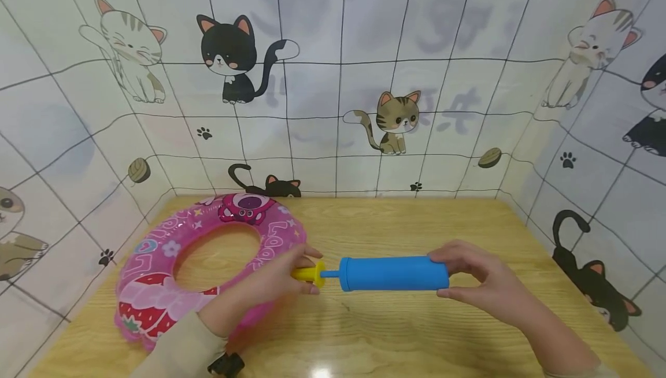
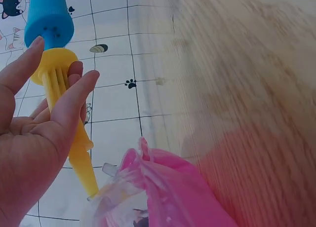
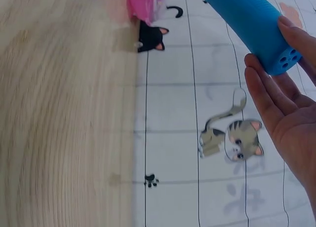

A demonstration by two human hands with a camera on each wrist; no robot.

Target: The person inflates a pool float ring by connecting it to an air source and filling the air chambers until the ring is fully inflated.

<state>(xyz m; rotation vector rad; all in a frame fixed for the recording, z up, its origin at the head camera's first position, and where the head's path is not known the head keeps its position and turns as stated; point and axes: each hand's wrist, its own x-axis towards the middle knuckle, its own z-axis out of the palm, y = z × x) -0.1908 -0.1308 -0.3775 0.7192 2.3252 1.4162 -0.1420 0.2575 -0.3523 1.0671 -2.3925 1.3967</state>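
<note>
A hand air pump (image 1: 393,273) with a blue barrel is held level above the wooden table. My right hand (image 1: 481,282) pinches the far right end of the barrel between thumb and fingers; small holes show in that end in the right wrist view. My left hand (image 1: 278,274) holds the pump's yellow end piece (image 2: 55,76), which tapers to a nozzle (image 2: 85,170). A short length of thin blue rod (image 1: 330,274) shows between the yellow piece and the barrel. Left of the pump lies a pink inflated swim ring (image 1: 148,259), partly behind my left forearm.
The wooden table (image 1: 395,222) is backed and flanked by a white grid-patterned sheet (image 1: 322,89) printed with cartoon cats. In the left wrist view, a clear valve stem (image 2: 109,169) sticks up from the ring beside the nozzle. A black strap piece sits at my left sleeve.
</note>
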